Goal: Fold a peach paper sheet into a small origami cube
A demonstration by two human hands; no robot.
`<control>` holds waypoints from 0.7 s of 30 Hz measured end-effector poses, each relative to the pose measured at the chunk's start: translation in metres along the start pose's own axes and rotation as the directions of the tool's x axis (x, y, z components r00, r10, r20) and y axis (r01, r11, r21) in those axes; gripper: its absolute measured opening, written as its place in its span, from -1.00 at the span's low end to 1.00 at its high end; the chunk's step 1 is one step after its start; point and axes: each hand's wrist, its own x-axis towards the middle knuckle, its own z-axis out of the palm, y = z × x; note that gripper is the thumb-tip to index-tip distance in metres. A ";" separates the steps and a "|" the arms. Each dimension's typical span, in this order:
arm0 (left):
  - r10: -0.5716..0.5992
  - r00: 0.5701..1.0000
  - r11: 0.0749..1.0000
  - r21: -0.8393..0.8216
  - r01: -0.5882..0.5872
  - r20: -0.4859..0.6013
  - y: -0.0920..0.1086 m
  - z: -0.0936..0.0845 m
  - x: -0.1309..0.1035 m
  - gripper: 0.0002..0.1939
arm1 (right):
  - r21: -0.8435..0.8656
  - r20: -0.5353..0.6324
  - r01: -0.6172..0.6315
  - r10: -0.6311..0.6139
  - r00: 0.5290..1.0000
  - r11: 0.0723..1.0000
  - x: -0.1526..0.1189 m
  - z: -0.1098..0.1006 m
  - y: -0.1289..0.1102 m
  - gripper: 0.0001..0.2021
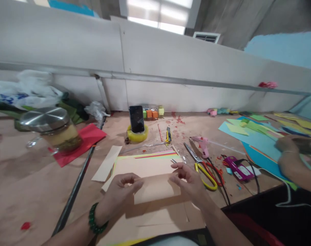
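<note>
A person's two hands hold a folded sheet of peach paper [156, 188] just above a stack of coloured paper [147, 160] on a brown counter [29, 177]. The left hand [121, 189], with a green bead bracelet [94, 218] at the wrist, has its fingers curled and pinching the sheet's left edge; the right hand [187, 179] pinches the right edge between thumb and fingers. The sheet sits directly in front of the stack, nearer the person.

The risks here look small but real. With the sheet held off the stack by its edges alone, an uneven pull could skew the fold or crease the paper in the wrong place. Yellow-handled scissors [202, 167] lie just right of the stack, blades pointing away, close enough for the right hand to brush them. A pink glue gun [202, 145] rests beyond the scissors with its cord trailing nearby; a snagged cord could drag it across the paper. A glass jar with a metal lid [53, 131], far left of the stack, holds a yellowish liquid, and a knock could spill it toward the red paper [86, 138] beneath it.

A phone [136, 119] stands behind the stack in a yellow tape roll [137, 136], screen dark. A yellow utility knife [168, 135] lies behind the stack. Another person's hand [288, 143] rests on blue paper [263, 150] far to the right.

No writing can be read: blue print on a plastic bag [27, 90] at far left and a label on a purple device [238, 168] right of the scissors are too blurred.
</note>
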 end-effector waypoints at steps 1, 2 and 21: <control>-0.001 1.000 1.000 0.001 0.001 0.005 0.001 0.000 0.000 -0.67 | -0.010 -0.005 0.005 -0.005 1.000 1.000 0.000 0.000 0.002 -0.61; -0.003 1.000 1.000 0.002 0.003 0.008 0.002 0.000 -0.001 -0.67 | -0.019 -0.012 0.011 -0.011 1.000 1.000 0.000 -0.001 0.004 -0.60; 0.072 0.997 0.946 0.316 -0.067 -0.005 -0.003 0.000 -0.002 -0.67 | -0.156 0.022 0.028 -0.025 0.999 0.987 0.001 0.001 0.009 -0.71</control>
